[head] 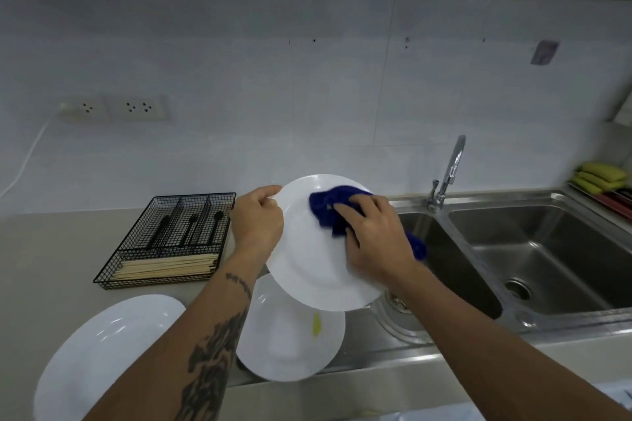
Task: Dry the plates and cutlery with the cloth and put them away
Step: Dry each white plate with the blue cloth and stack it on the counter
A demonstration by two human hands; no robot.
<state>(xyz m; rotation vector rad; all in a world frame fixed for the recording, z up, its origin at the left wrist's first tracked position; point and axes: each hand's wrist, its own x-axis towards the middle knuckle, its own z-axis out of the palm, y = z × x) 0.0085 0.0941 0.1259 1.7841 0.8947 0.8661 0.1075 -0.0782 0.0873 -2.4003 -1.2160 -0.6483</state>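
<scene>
A round white ceramic plate (318, 249) was held tilted above the left basin of the stainless steel double sink (547, 249), its face turned toward the person. The left hand (256, 219) gripped its left rim — fingers curled behind the edge, thumb over the front. The right hand (372, 236) pressed a crumpled dark blue cloth (328, 205) against the upper part of the plate's face; the fingers (345, 210) lay spread on top of the cloth, which bunched out past the fingertips and trailed down behind the palm on the right.

Just beneath, a second round white plate (290, 342) with a small yellow smear rested at the sink's left edge, partly overlapped by the held one. A third white plate (102, 352) lay on the beige table (51, 249) to the left. Further back on the table stood a black wire mesh cutlery tray (167, 239) — dark-handled cutlery in its upper compartments, pale wooden chopsticks in the front one. A chrome tap (448, 174) rose behind the sink.
</scene>
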